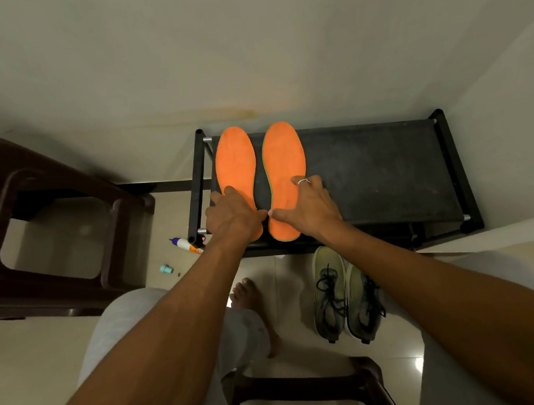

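Your two insoles lie flat and side by side on the left end of the rack [381, 169]. Their long axes run straight away from you, with the toes toward the wall and the heels at the near edge. There is a narrow dark gap between them.

The left insole [234, 159] is under your left hand [232, 213], and the right insole [283, 157] is under your right hand [309, 205]. Each hand is as near its own insole as the other, so neither has to cross over.

Both hands cover the arch and heel half, and the toe halves stretch on beyond your fingertips. Your fingers look flat and loosely spread, pressing down rather than pinching. Your left fingers reach toward the outer edge of their insole. Your right fingers, one wearing a ring [303, 181], angle over the outer edge of theirs. Both thumbs point inward into the gap, tips almost meeting. Whether any fingertip curls under an edge, you cannot tell from here.

Any slide or lift will likely go along that long axis, so push or pull in line with it or the toes will swing.

Below your right wrist, a pair of shoes [346, 293] stands on the floor. Left of your left wrist, a tube [185, 245] and a small cap [166, 269] lie on the floor. A dark stool [43, 211] stands farther left.
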`<state>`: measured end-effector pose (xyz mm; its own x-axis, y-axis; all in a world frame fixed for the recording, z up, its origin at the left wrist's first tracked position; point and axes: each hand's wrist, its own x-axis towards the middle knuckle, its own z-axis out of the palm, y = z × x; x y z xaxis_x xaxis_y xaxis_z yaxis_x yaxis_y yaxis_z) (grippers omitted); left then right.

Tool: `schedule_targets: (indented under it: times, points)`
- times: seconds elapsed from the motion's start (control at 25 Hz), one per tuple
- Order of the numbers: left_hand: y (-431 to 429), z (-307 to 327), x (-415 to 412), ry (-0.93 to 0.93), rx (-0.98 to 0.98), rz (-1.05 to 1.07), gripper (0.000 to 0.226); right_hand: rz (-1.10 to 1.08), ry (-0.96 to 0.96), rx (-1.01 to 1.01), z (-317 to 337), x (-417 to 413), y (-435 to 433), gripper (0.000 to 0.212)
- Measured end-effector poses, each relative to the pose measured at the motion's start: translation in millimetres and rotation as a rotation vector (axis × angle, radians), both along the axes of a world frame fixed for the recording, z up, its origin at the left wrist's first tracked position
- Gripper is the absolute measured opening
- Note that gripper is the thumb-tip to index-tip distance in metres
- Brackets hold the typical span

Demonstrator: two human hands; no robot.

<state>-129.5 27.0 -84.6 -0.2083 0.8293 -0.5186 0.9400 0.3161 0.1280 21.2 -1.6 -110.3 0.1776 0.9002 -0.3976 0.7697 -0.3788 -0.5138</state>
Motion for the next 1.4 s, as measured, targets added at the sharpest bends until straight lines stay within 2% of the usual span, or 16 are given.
schedule_targets:
  times: [0.12, 0.72, 0.96, 1.16, 1.32, 1.4]
  points:
    - [2, -2, -4, -0.004, 0.021, 0.001, 0.089, 0.024, -0.071, -0.002, -2, -8, 1, 0.105]
    - [1, 2, -13, -0.01, 0.013, 0.026, 0.092, 0.026, -0.033, -0.018, 7, -19, 0, 0.088]
    - [0, 5, -10, 0.029, 0.011, 0.009, 0.092, 0.037, -0.091, -0.034, 11, -16, -2, 0.092]
    - [-11, 22, 8, 0.029, 0.161, -0.148, 0.077, -0.007, -0.057, 0.009, 25, -6, -8, 0.089]
    - [-32, 38, 29, -0.051, 0.209, -0.248, 0.07, -0.032, -0.038, 0.043, 37, 14, -29, 0.077]
    - [-50, 45, 39, -0.056, 0.292, -0.347, 0.066, -0.051, -0.044, 0.072, 43, 28, -41, 0.07]
